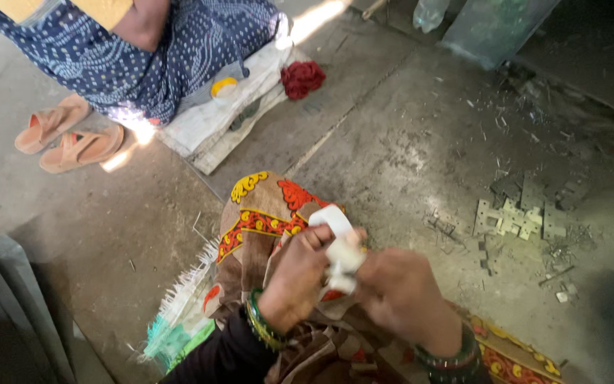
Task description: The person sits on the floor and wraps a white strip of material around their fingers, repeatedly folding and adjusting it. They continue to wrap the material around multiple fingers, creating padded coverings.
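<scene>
Where both hands meet over the lap, left hand (298, 279) and right hand (401, 293) pinch a white, curved plastic strip (338, 242), fingers closed on it. Below: patterned brown cloth (264, 213). Flat metal cutouts (512, 217) lie on gritty concrete floor (392, 142).

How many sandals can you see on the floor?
2. One sandal lies at upper left beside the seated person's blue skirt; the other sandal lies just below it, side by side.

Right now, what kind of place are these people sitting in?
Probably a small floor workshop. The bare grey concrete floor is littered with metal shavings, flat cut metal pieces lie in a pile, and people sit on woven mats. Both hands, left hand and right hand, hold a white strip.
</scene>
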